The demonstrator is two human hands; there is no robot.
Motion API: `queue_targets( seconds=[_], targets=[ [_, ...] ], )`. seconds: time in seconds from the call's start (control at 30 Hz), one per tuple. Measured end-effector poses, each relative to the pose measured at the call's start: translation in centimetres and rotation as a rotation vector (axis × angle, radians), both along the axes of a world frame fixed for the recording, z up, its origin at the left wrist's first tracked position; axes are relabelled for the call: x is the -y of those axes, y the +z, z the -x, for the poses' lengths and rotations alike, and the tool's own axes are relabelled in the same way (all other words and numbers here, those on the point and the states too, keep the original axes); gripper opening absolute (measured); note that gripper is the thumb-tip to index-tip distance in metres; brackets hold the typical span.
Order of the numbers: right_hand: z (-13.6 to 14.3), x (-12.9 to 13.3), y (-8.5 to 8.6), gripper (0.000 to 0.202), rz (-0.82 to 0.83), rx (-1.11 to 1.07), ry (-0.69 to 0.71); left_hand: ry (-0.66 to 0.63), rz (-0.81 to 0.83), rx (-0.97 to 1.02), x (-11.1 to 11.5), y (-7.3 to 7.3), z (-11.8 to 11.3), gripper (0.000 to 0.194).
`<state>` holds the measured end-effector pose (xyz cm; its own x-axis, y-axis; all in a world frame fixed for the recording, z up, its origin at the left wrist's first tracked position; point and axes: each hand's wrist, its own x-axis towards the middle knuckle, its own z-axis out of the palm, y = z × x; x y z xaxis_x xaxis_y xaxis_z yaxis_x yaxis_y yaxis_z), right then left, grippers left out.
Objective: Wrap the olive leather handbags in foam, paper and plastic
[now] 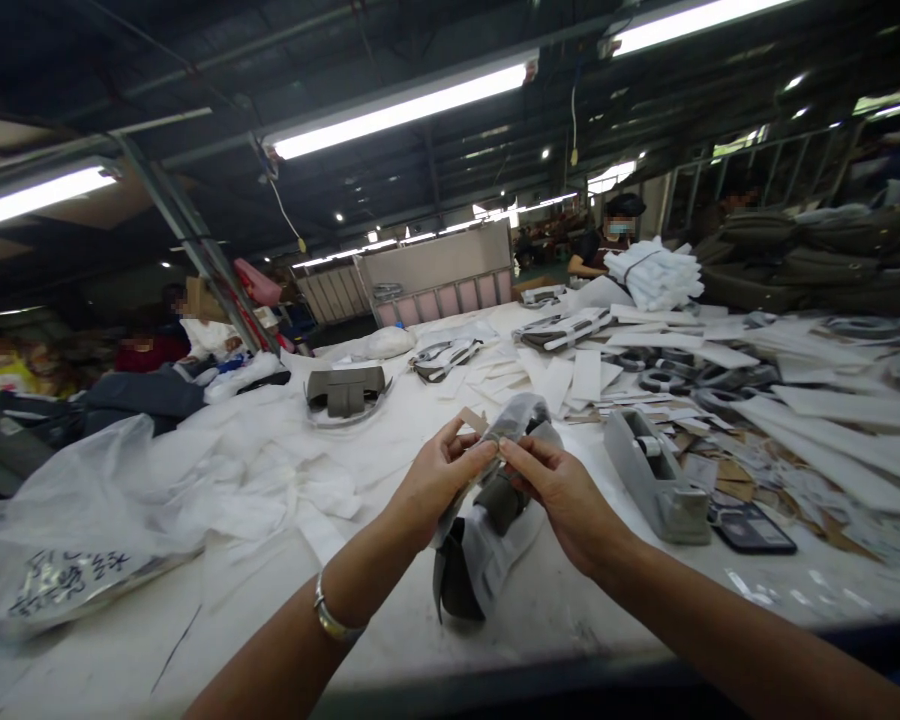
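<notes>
At the table's front middle, a dark grey-green strap-like bundle is partly wrapped in pale translucent sheeting. My left hand is closed at its upper edge, thumb and finger pinched together. My right hand pinches at the same spot, its fingertips touching those of the left. What lies between the fingertips is too small to make out. A brown card tag sticks out behind my left fingers. To the right of my right hand stands a grey tape dispenser, with a dark phone beside it.
Similar grey bundles lie farther back on the white table. White strips, card tags and grey coils crowd the right. A clear plastic bag lies left. Beyond the table a co-worker is near stacked dark bags.
</notes>
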<state>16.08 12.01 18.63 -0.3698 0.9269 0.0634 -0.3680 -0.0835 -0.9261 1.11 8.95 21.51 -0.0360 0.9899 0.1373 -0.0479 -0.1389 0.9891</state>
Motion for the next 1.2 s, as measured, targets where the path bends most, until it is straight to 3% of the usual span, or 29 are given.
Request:
queue_targets(
  seconds=[0.1, 0.3, 0.37, 0.67, 1.0, 1.2],
  targets=[
    [-0.3, -0.1, 0.2, 0.031, 0.006, -0.015, 0.045, -0.047, -0.039, -0.039, 0.4, 0.3, 0.1, 0.036],
    [-1.6, -0.1, 0.0, 0.035, 0.215, -0.305, 0.208, 0.092, -0.083, -0.053, 0.6, -0.1, -0.1, 0.030],
    [-1.7, 0.0, -0.4, 0.028, 0.210, -0.331, 0.209, 0.108, -0.099, -0.068, 0.6, -0.4, -0.2, 0.027],
    [0.0, 0.9, -1.2, 0.022, 0.094, -0.275, 0.041, 0.113, -0.237, -0.212, 0.7, -1.3, -0.4, 0.024],
    [2.2, 1.2, -1.8, 0.026, -0.095, -0.196, -0.161, 0.353, -0.450, -0.492, 1.5, -1.6, -1.7, 0.005],
    [2.1, 1.1, -2.4, 0.030, -0.105, -0.155, -0.196, 0.258, -0.487, -0.567, 1.4, -0.5, -1.4, 0.012]
  ],
)
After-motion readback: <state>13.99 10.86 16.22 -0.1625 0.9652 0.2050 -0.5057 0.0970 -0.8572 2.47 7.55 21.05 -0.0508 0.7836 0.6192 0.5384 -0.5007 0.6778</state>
